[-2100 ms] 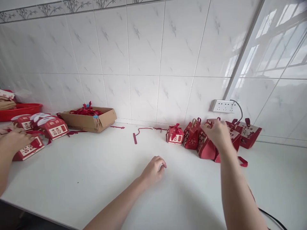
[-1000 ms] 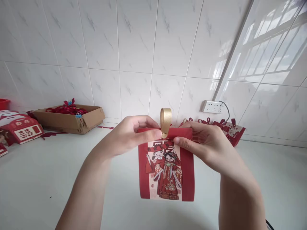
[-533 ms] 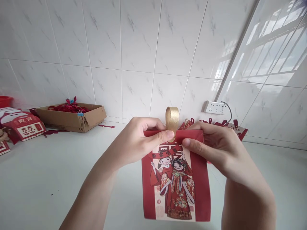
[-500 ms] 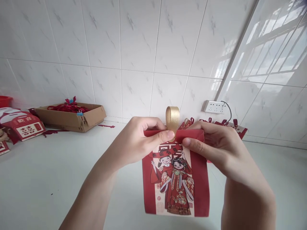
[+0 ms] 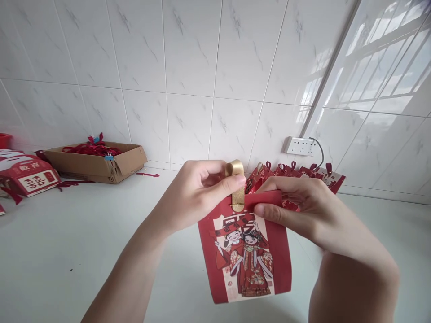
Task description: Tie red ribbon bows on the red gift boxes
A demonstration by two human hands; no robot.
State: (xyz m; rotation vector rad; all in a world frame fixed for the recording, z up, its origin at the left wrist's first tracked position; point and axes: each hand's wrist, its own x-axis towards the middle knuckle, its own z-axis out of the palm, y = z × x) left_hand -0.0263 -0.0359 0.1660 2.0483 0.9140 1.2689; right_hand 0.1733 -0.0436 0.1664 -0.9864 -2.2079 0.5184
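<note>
A red paper gift bag (image 5: 249,255), printed with a cartoon couple in traditional dress, hangs upright above the table in front of me. From its top edge rises a loop of gold ribbon (image 5: 238,199), its lower end lying flat on the bag's front. My left hand (image 5: 205,193) pinches this ribbon between thumb and fingers, just above the bag. With its thumb in front and fingers behind, my right hand (image 5: 296,211) grips the bag's upper right edge. The bag's back is hidden from me.
A cardboard box (image 5: 101,163) of dark red ribbons stands at the back left, beside red printed boxes (image 5: 32,177). Several red bags (image 5: 332,179) lean by the tiled wall at the back right, below a white power strip (image 5: 299,146).
My left hand has shifted from the bag's top edge up onto the gold ribbon, bending the loop. The bag has dropped slightly and tilted, while my right hand still holds its edge.
</note>
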